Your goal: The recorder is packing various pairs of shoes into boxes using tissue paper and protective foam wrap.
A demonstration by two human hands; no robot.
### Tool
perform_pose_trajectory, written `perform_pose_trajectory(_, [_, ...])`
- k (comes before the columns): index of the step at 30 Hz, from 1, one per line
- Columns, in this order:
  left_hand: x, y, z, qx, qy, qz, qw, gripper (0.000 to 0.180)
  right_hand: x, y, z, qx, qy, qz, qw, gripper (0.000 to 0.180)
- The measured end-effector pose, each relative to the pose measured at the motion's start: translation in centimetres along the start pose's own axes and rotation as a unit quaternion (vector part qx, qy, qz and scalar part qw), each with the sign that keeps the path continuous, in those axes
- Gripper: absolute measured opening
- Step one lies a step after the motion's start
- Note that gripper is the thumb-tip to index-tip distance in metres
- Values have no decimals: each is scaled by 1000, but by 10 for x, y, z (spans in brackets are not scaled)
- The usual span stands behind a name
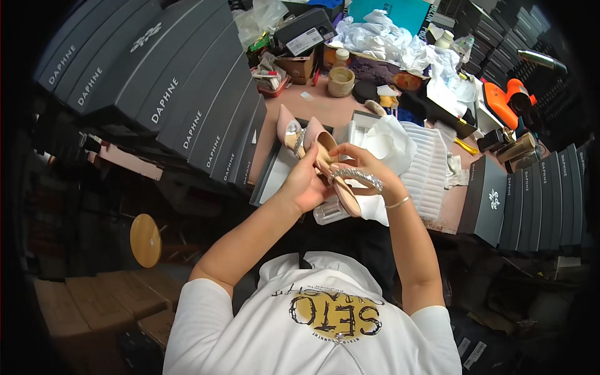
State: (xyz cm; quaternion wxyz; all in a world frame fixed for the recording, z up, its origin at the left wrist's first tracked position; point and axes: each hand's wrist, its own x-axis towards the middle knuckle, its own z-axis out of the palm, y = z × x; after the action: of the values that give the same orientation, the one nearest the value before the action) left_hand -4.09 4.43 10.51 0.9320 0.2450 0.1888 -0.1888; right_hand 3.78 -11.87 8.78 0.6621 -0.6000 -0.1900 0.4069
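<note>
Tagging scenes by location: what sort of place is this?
Probably a shoe packing or stockroom bench: stacked dark grey shoe boxes, crumpled white tissue paper, and pale pink pointed high-heeled shoes held in the left hand and right hand.

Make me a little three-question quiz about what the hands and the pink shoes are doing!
1. True or false: the left hand and the right hand both grip one pink high-heeled shoe.
2. Where is the second pink shoe? A) on the round wooden stool; B) just beyond the held one, over the open shoe box; C) on the floor.
3. Fill in: the held shoe's strap is covered in sparkly ____.

Key: 1 true; 2 B; 3 stones.
</note>
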Motion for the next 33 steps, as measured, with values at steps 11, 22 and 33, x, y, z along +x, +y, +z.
perform_pose_trajectory(11, [40, 29, -20, -53, 83, 24, 995, 52, 44, 17, -27, 20, -17, -41, 999, 24])
perform_pose_trajectory(22, [35, 25, -12, -41, 111, 50, 992, 49, 47, 21, -26, 18, -5, -42, 999, 25])
perform_pose_trajectory(33, [-32, -35, -64, 93, -59, 11, 994, 62, -33, 41, 45, -206, 229, -248, 919, 20])
